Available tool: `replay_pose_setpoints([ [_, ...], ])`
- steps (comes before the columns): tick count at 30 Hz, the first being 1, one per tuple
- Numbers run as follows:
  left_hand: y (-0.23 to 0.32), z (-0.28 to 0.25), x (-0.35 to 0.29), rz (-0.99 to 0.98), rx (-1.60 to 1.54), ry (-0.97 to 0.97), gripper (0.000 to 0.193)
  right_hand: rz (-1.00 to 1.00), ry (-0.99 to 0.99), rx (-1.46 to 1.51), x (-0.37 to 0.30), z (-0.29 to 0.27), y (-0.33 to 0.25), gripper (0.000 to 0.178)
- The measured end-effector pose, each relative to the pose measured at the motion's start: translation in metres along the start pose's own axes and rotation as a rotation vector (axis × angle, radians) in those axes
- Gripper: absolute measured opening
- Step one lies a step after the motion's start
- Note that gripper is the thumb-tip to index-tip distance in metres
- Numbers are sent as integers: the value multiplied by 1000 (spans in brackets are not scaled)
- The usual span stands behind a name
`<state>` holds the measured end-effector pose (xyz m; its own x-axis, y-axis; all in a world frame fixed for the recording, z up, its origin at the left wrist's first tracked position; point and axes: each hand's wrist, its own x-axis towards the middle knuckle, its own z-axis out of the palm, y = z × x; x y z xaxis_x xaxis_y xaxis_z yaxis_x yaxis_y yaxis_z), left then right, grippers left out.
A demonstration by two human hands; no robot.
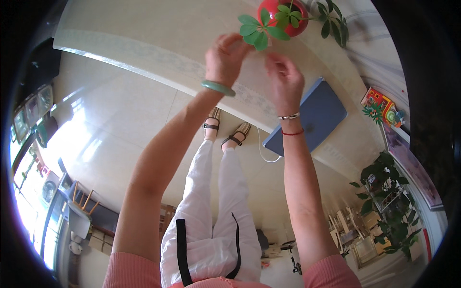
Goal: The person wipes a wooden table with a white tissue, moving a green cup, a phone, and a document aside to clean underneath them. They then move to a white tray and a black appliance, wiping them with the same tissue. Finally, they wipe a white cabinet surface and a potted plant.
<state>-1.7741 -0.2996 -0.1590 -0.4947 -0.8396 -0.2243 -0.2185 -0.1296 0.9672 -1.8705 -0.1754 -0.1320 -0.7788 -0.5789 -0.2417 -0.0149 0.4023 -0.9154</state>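
My left hand, a green bangle at its wrist, reaches up to a cluster of green leaves. Its fingers are curled together at the lower left of the leaves, and whatever they may pinch is hidden. Just below and right of the cluster is my right hand, somewhat blurred. Its fingers are bent in towards the thumb, and I cannot make out anything between them. The leaves belong to a potted plant whose round, glossy red pot stands at the far side of the table.
A blue-grey closed laptop lies on the pale table beside my right forearm, a white cable near its edge. Further right are a colourful toy-like object and a leafy plant. Wooden chairs stand behind.
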Motion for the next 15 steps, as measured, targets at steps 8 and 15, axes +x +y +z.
replay_pose_setpoints([
  [8,1,-6,142,308,315,38,42,-277,10,-87,55,-12,-27,80],
  [15,23,51,155,228,-15,-333,17,-360,-43,55,75,-3,-32,85],
])
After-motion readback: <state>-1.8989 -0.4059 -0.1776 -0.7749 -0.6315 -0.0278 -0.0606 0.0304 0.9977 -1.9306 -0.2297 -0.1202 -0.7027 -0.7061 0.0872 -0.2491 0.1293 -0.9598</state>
